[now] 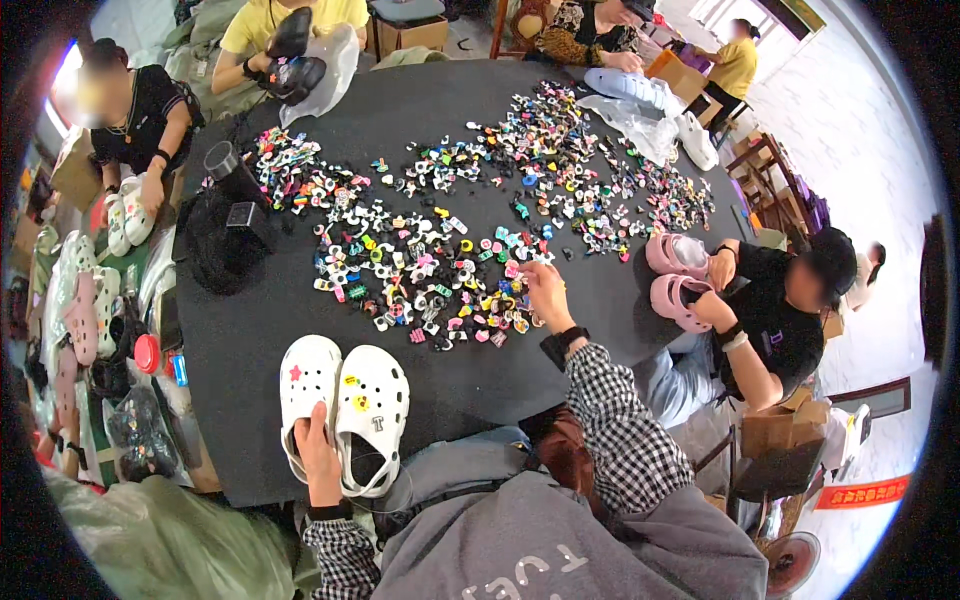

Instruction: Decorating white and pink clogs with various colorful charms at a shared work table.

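Observation:
My left hand (318,458) grips the heel side of a white clog (308,362), fingers reaching into its opening; a pink star charm sits on its toe. Pressed alongside is the other white clog (384,385), bearing yellow charms (361,403) and a grey letter-shaped one. Both rest on the near part of the dark table (450,390). Stretched out to the right edge of the heap of shoe charms (440,270), my right hand (546,296) has its fingertips drawn together beside a pink charm. Whatever lies between them is too small to make out.
On the right, a person holds two pink clogs (680,290). Others handle black shoes (292,75), a pale blue clog (630,88) and white clogs (128,215). A black cylinder-topped object (228,215) stands at the table's left. More clogs (82,310) lie beyond that edge.

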A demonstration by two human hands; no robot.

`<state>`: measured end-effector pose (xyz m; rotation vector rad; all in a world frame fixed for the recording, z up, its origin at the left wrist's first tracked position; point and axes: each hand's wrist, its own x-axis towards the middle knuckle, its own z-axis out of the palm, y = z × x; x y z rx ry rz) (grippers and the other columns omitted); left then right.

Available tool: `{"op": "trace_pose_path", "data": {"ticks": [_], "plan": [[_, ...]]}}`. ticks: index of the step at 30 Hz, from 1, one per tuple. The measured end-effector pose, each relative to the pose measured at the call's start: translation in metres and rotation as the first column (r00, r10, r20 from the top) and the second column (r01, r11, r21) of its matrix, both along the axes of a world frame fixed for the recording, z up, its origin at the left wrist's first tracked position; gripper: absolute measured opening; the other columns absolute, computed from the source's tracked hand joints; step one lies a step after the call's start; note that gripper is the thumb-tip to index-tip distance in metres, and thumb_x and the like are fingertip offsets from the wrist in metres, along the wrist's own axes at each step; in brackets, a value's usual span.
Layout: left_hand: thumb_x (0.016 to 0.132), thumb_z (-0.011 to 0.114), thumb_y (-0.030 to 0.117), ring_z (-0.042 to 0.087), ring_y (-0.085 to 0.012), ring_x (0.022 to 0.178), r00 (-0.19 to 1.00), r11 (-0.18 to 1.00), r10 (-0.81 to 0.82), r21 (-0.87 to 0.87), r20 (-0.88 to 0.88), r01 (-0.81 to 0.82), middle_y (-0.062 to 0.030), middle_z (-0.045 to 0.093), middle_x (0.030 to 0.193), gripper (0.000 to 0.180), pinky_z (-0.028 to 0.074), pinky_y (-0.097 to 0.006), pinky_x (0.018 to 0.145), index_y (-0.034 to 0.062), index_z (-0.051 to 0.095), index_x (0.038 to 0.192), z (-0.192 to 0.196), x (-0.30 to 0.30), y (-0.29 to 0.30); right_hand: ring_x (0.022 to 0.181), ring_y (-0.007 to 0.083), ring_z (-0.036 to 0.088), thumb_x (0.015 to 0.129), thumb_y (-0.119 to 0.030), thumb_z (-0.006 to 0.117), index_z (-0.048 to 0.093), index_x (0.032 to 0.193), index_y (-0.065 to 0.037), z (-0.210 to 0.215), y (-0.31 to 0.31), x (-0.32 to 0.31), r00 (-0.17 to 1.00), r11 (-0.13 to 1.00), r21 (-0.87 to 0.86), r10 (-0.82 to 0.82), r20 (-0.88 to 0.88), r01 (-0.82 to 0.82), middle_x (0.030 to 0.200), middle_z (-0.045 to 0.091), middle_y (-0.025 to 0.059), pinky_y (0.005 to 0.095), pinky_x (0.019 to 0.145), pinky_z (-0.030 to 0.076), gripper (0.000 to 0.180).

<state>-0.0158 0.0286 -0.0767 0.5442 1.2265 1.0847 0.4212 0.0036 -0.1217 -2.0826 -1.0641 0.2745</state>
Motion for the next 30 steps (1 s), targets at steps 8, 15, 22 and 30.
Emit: {"op": "trace_pose_path", "data": {"ticks": [8,15,22,30], "plan": [[0.087,0.062,0.018,0.047,-0.0102,0.071,0.997,1.0,-0.002,0.016,-0.077,0.003,-0.0015,0.051,0.078,0.019,0.041,-0.025,0.064,0.0043,0.051,0.081,-0.005,-0.005,-0.003,0.08,0.0384,0.059,0.082,-0.009,0.05,0.064,0.091,-0.015,0.011,0.024,-0.002,0.965,0.97,-0.202,0.175,0.196,-0.134,0.089,0.057,0.0186,0.0471,0.07,0.048,0.018],[0.087,0.062,0.021,0.049,-0.0106,0.078,0.994,0.999,-0.042,0.003,-0.105,0.042,-0.0036,0.052,0.084,0.02,0.042,-0.025,0.067,0.0031,0.052,0.086,-0.005,-0.007,-0.002,0.083,0.0325,0.063,0.08,-0.013,0.059,0.064,0.095,-0.004,0.003,0.03,0.022,0.989,0.974,-0.169,0.149,-0.017,-0.149,0.089,0.066,0.016,0.0405,0.072,0.049,0.017],[0.089,0.061,0.023,0.05,-0.0116,0.08,0.999,1.0,0.002,-0.008,-0.033,-0.002,-0.0042,0.053,0.086,0.024,0.043,-0.025,0.069,0.0001,0.053,0.089,0.0,0.001,-0.002,0.084,0.0339,0.062,0.077,-0.026,0.066,0.064,0.093,-0.004,-0.008,0.036,0.035,0.981,0.952,-0.279,0.163,0.101,-0.129,0.088,0.065,0.0166,0.0424,0.072,0.049,0.027],[0.085,0.065,0.017,0.052,-0.0103,0.081,0.935,0.979,-0.124,0.111,-0.333,0.17,-0.0032,0.057,0.091,0.019,0.042,-0.025,0.072,0.0016,0.054,0.09,-0.017,-0.013,-0.005,0.084,0.0356,0.059,0.076,-0.023,0.065,0.059,0.086,-0.004,0.005,0.04,0.017,0.968,0.954,-0.288,0.14,0.208,-0.076,0.089,0.061,0.0167,0.045,0.071,0.047,0.022]]}}
